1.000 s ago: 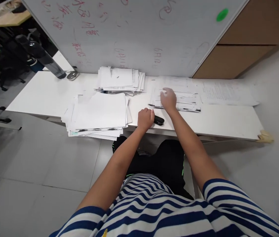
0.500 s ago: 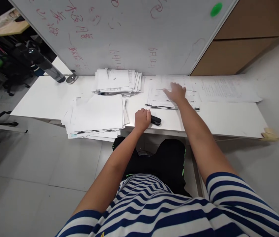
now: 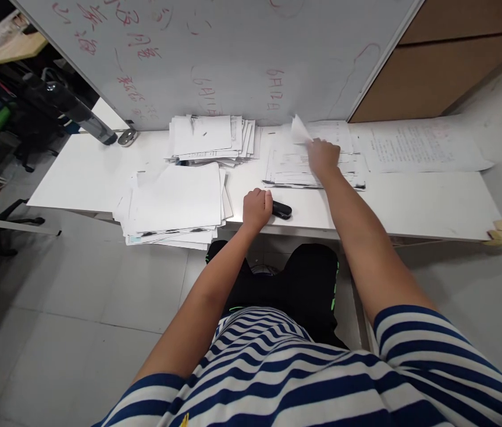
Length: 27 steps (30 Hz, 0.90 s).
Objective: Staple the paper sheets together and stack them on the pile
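My left hand [image 3: 257,209] is closed around one end of a black stapler [image 3: 283,210], which rests near the front edge of the white desk. My fingers hide the stapler's other end. Over the right-hand stack of printed sheets [image 3: 288,169], my right hand [image 3: 324,159] pinches a sheet of paper [image 3: 299,130], whose far left corner is bent upward. Part of that sheet is hidden behind the hand. Left of the stapler lies a large pile of white paper [image 3: 177,198], partly overhanging the front edge.
Another paper pile [image 3: 201,137] lies against the whiteboard [image 3: 233,53]. A computer mouse [image 3: 127,137] and a dark bottle [image 3: 77,112] stand at the back left. Loose printed sheets [image 3: 424,145] cover the right rear of the desk [image 3: 437,207].
My right hand has gone from spread flat on the printed stack to pinching a sheet and lifting its corner. The left hand keeps its hold on the stapler. The view has shifted slightly.
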Tool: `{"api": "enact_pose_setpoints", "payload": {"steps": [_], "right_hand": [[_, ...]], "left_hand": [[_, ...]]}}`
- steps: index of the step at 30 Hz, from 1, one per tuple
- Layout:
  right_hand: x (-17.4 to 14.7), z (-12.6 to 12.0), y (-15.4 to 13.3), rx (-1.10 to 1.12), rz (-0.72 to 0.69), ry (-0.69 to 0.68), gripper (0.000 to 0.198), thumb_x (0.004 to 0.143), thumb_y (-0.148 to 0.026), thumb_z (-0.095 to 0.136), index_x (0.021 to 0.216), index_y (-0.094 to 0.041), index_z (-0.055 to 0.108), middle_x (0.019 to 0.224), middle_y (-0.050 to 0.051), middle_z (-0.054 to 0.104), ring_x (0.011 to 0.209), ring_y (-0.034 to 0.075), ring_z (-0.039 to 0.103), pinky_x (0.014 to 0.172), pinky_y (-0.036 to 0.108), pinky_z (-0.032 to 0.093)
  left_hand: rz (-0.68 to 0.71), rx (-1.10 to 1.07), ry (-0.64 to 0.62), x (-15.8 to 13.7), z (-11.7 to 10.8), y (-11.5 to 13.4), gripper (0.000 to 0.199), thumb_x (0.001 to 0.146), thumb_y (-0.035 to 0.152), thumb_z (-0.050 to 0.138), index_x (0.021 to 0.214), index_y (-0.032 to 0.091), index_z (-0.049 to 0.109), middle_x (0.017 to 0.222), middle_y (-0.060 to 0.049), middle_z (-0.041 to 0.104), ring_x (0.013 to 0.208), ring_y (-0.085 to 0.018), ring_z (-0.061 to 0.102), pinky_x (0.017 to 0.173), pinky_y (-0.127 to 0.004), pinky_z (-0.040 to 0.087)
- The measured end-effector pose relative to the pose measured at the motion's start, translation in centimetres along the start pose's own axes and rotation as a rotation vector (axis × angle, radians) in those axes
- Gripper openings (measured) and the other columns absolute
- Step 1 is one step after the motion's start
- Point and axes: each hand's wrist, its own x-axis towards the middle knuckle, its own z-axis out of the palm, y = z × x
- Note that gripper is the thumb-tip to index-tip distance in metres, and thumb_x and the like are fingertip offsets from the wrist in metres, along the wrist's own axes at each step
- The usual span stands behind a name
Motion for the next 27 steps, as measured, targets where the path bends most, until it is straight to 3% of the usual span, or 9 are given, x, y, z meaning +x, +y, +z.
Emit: {"api": "enact_pose_setpoints", "payload": {"steps": [3,11,17,22,27], "right_hand": [[-0.2,-0.7,-0.2,0.009,0.105,0.002,0.051,0.106,-0.031,0.021,0.126,-0.004,0.059,0.113,0.025,0.068,0.105,0.03,0.065,0.09,0.044,0.041],[-0.4,-0.8,-0.3,0.055,0.131,-0.011,0.04,0.104,-0.019,0.027,0.126,-0.006,0.058,0.114,0.023,0.068,0.103,0.027,0.066,0.091,0.04,0.04],[-0.9,-1.6,0.2,0.298,0.198,0.084,0.047,0.106,-0.037,0.027,0.116,-0.011,0.064,0.1,0.017,0.069,0.097,0.025,0.063,0.086,0.037,0.042],[-5.0,-6.0,-0.4,0.542,0.053,0.303,0.063,0.102,-0.062,0.022,0.105,-0.017,0.066,0.082,0.008,0.065,0.085,0.023,0.061,0.077,0.036,0.048],[-11.0,-12.1,0.1,0.629,-0.021,0.455,0.073,0.095,-0.075,0.018,0.098,-0.021,0.067,0.082,0.006,0.061,0.086,0.024,0.063,0.072,0.04,0.053]], "left_hand": [[-0.004,0.002,-0.003,0.0,0.0,0.0,0.045,0.105,0.033,0.027,0.071,0.02,0.053,0.075,-0.008,0.055,0.073,-0.021,0.05,0.069,-0.037,0.031],[-0.008,0.06,-0.027,0.0,0.0,0.1,0.044,0.105,0.032,0.027,0.072,0.02,0.053,0.076,-0.008,0.056,0.073,-0.021,0.051,0.069,-0.037,0.03],[-0.025,0.096,-0.054,0.2,-0.1,0.2,0.042,0.105,0.031,0.029,0.075,0.02,0.056,0.08,-0.009,0.059,0.078,-0.022,0.053,0.072,-0.037,0.033],[-0.055,0.055,-0.036,0.2,-0.2,0.2,0.039,0.103,0.03,0.033,0.074,0.02,0.056,0.08,-0.009,0.059,0.079,-0.022,0.055,0.074,-0.037,0.035],[-0.106,-0.033,0.049,0.1,-0.2,0.2,0.035,0.1,0.032,0.038,0.074,0.02,0.058,0.086,-0.012,0.064,0.092,-0.026,0.058,0.087,-0.041,0.035]]}}
